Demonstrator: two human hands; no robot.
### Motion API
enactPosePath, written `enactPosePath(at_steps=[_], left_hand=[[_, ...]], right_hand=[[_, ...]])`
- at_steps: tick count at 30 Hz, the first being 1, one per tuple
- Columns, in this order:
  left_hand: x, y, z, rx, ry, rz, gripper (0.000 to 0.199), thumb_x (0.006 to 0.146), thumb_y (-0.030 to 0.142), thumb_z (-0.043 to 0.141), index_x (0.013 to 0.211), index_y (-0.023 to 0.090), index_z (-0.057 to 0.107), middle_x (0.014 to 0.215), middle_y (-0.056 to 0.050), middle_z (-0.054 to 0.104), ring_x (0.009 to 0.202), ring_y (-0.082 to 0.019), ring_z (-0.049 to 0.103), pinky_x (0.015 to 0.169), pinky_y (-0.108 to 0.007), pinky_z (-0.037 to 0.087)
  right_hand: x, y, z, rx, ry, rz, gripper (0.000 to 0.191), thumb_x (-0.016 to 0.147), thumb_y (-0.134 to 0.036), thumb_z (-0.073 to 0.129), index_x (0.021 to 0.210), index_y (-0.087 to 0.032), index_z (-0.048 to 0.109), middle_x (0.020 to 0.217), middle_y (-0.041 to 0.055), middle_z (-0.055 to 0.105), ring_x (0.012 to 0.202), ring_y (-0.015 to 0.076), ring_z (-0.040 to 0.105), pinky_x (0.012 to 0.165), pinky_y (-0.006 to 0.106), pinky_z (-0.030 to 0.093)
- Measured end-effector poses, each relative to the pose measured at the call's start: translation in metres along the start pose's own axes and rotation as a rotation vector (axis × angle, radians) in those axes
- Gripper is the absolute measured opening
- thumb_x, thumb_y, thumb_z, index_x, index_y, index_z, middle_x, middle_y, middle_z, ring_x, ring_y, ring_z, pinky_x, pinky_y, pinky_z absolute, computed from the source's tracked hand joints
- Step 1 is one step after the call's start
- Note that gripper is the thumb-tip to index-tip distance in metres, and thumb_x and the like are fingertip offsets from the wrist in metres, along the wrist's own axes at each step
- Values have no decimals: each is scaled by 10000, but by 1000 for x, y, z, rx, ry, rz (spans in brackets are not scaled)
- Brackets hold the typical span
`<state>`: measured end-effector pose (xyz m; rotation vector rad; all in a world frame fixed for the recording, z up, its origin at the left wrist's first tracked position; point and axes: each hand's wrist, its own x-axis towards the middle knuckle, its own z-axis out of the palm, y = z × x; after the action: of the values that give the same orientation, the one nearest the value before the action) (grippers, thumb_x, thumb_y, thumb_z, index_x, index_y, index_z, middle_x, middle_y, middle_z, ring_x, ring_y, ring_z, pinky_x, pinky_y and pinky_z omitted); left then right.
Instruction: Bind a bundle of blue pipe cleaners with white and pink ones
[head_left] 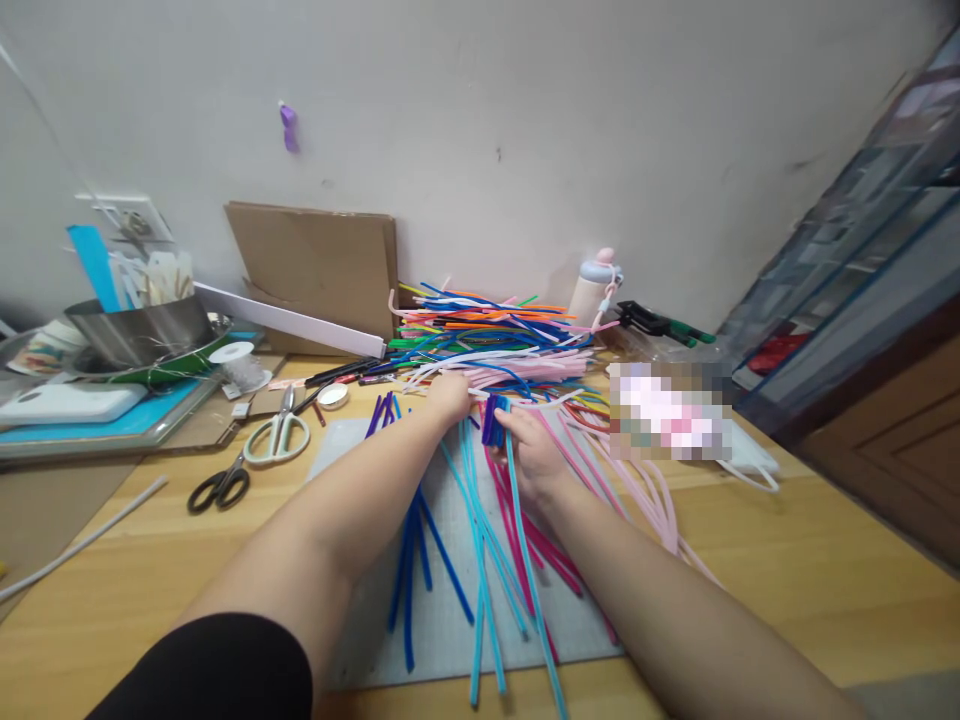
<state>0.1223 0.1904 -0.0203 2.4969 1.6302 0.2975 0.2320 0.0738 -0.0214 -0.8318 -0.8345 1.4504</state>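
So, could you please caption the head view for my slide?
Right hand holds a purple-and-blue bundle; left hand near colourful fuzzy sticks.

R hand (536,455) grips sm. purple-blue bundle (493,422), one lt-blue stem (519,530) just beside it; L hand (450,397) at near edge of multicol. stem pile (487,340), grip unclear. Grey mat (442,658) on wood table (825,560) bears dk-blue stems (409,600), other lt-blue stems (480,600) & magenta stems (562,570). White-hdld scissors (277,440) & blk-hdld scissors (221,487) lie L of mat; bottle (589,298) upright nr pile's R end.
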Motion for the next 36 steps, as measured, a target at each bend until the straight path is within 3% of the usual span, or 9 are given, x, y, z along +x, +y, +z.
enactPosePath(at_steps=[3,7,11,15,18,22,26,30,36], left_hand=[[-6,1,-18,-18,124,10,132,703,221,585,799,149,642,898,-99,643,887,-221,573,775,-300,415],[-33,-9,-57,-71,275,-11,227,800,185,410,938,173,591,875,-64,647,796,-177,570,689,-264,417],[-91,-22,-96,-197,478,-35,276,820,225,380,1026,181,559,912,-49,634,803,-170,562,700,-252,401],[-163,-25,-116,-206,377,-92,276,821,366,411,966,211,588,736,7,612,668,-157,533,596,-233,372],[-202,-24,-114,-208,190,-108,321,836,441,368,863,220,599,675,17,594,636,-152,524,569,-230,363],[-220,-28,-98,-83,-101,-130,357,840,475,326,788,233,583,731,-6,614,700,-193,553,594,-267,376],[-216,-38,-78,-82,-76,-83,339,860,352,305,816,198,604,847,-59,606,798,-209,565,704,-304,413],[-214,-45,-63,-242,3,13,354,829,166,307,1079,211,554,1013,-70,588,926,-190,548,812,-311,413],[-220,-43,-53,-310,33,49,248,861,319,368,891,211,589,833,-46,594,783,-187,548,700,-317,432]], right_hand=[[-2,-1,1,16,-7,-5,188,675,-324,622,741,-167,542,497,-49,523,371,62,421,353,173,267],[-4,-3,0,51,-7,-6,185,660,-307,633,755,-171,550,531,-40,552,413,72,463,383,172,304],[-4,-4,-2,132,-86,26,175,653,-277,617,779,-165,572,656,-5,605,507,87,514,407,170,330],[-7,-5,1,127,-160,66,160,634,-222,607,775,-160,566,666,-5,593,504,75,491,399,157,296],[-11,-2,7,21,-149,82,136,630,-223,598,741,-169,540,585,-27,557,445,68,436,386,162,270],[-17,5,15,-259,-114,67,111,650,-248,592,655,-144,555,497,-35,514,416,63,405,405,180,287],[-25,11,24,-372,-125,102,131,630,-236,626,677,-116,607,529,-24,548,447,64,432,445,188,318],[-33,14,32,-449,-200,158,158,646,-265,636,705,-121,607,542,-27,558,450,66,440,445,189,328],[-41,19,34,-373,-325,284,221,690,-332,633,780,-132,607,636,5,606,521,93,526,438,180,327]])
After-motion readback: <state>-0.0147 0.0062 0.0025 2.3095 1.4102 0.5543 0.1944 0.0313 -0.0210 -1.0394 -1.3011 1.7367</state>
